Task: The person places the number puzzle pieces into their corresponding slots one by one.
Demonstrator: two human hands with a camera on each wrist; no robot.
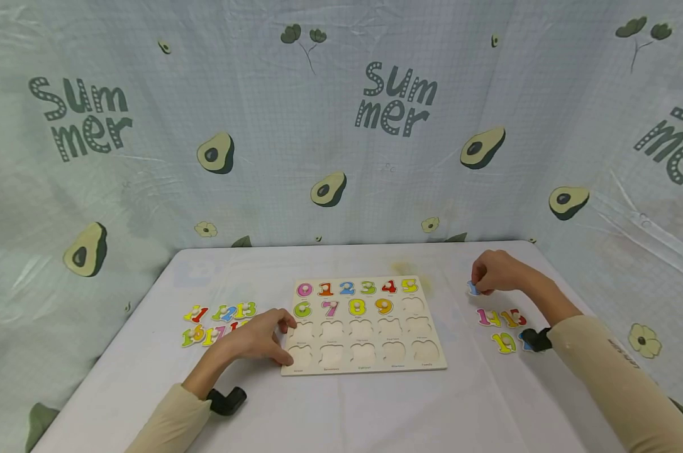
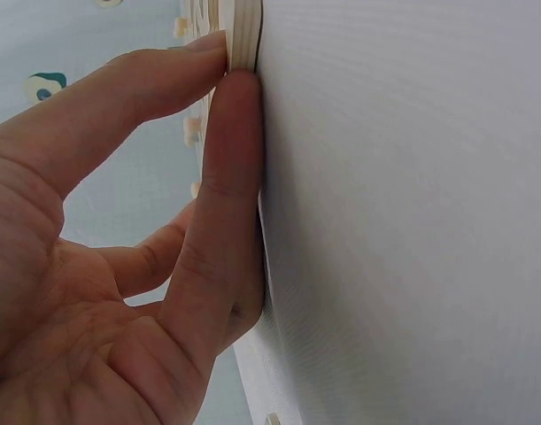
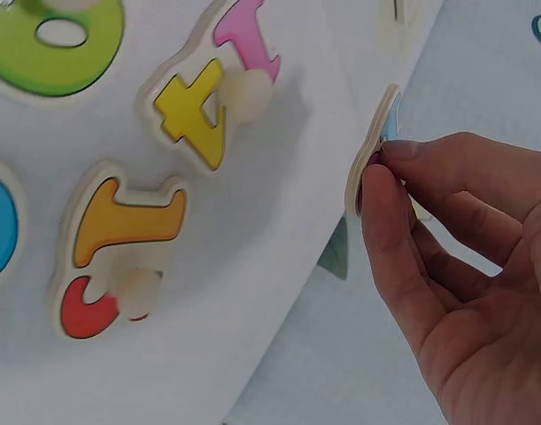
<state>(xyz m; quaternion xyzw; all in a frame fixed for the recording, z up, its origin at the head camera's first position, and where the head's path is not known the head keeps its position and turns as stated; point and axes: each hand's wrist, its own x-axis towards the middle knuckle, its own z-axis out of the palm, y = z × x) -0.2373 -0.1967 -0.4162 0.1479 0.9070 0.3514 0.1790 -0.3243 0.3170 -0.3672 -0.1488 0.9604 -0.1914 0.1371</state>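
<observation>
Head view: white table (image 1: 375, 409), avocado-print backdrop (image 1: 341, 126); left hand (image 1: 259, 340) grip on board (image 1: 364, 327), right hand (image 1: 497, 272) pinching piece (image 1: 474, 288).

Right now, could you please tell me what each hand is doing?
Left hand: fingers pinch the board at its near left corner.
Right hand: pinches a blue piece.

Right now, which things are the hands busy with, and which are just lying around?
In use:
- right hand pinching a blue number piece
- left hand gripping the corner of the puzzle board

Lying about:
- pieces 14, 15 and 19
- loose pieces by the left hand
- avocado cloth
</observation>
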